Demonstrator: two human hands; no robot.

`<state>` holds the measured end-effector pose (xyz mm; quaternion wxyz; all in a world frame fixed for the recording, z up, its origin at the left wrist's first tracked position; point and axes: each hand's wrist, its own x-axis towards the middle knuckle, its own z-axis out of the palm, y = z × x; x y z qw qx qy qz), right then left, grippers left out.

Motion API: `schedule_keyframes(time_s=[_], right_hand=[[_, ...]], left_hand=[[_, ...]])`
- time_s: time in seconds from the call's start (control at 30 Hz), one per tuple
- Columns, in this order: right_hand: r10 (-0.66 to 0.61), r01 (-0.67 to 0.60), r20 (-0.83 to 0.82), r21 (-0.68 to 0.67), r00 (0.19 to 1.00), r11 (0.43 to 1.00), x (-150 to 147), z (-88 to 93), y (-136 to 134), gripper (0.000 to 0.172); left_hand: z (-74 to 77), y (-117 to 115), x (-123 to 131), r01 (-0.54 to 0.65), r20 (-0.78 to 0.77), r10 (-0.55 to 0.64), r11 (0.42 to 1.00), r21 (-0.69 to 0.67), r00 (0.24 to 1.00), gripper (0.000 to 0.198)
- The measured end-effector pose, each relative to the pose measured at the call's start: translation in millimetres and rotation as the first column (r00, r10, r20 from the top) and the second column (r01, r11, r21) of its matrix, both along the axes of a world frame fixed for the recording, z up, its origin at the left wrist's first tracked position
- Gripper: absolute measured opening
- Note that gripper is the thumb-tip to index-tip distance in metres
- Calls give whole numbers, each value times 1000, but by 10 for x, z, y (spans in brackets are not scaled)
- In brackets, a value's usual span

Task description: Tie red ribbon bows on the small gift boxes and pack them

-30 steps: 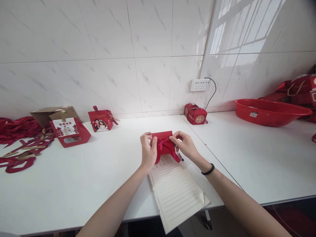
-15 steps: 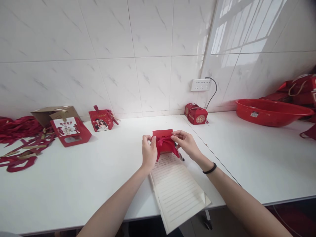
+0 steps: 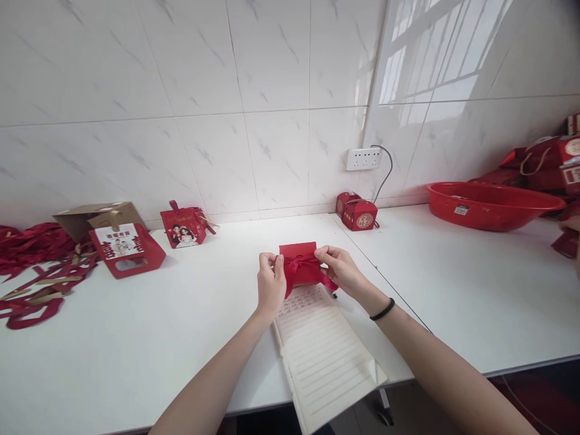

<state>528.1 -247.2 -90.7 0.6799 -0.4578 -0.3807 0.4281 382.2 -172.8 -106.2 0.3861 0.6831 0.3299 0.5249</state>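
A small red gift box point(image 3: 297, 248) stands over the upper end of a lined notebook point(image 3: 328, 356), with a red satin ribbon point(image 3: 295, 266) tied round it in a bow. At the box's left side, my left hand point(image 3: 270, 287) is closed, thumb and fingers pinching the ribbon. Opposite it, my right hand point(image 3: 343, 270), with a black band on its wrist, pinches the ribbon at the right. The ribbon tails hang down in front of the box. Handwriting covers the notebook's top lines. A dark pen point(image 3: 335, 295) pokes out by my right hand, mostly hidden.
Left on the white table are loose red ribbons point(image 3: 43, 241), a red window box point(image 3: 136, 263) and a picture-printed box point(image 3: 185, 229). A patterned red box point(image 3: 360, 214) stands under the wall socket point(image 3: 363, 159). Right are a red basin point(image 3: 493, 208) and another person's hand point(image 3: 571, 225).
Both hands stay at the bow; the right ribbon tail now sticks out further to the right. The view has shifted slightly. Another person's hand has appeared at the right edge.
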Motion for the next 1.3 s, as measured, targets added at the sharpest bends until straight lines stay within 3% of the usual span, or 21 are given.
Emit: schedule_keyframes(time_s=[0.3,0.5,0.67,1.03,1.13,1.2,1.3], right_hand=[[106,-107,-153,1,982,994,8,45,-16,37],[132,-133,-172,6,976,991,52,-32,48,34],[143,-147,-182,-6,973,989,35,12,17,35],[59,-63,-139,-26,989,998,60,22,27,32],[-57,56,42,28,997,998,49,18,0,31],[-118,101,308,71,944,992,28,6,-29,50],[-76,46,595,65,800,997,-1,-29,-65,85]], left_hand=[[-3,4,10,-13,-9,13,1000,11,1000,23],[-2,-7,15,-16,2,16,1000,12,1000,22],[0,-14,9,0,5,0,1000,5,1000,23],[28,-22,8,22,29,-20,998,-66,999,24],[31,-24,10,37,52,-33,997,-74,998,24],[37,-26,17,39,71,-33,996,-86,997,25],[52,-20,19,28,86,-18,994,-110,996,26]])
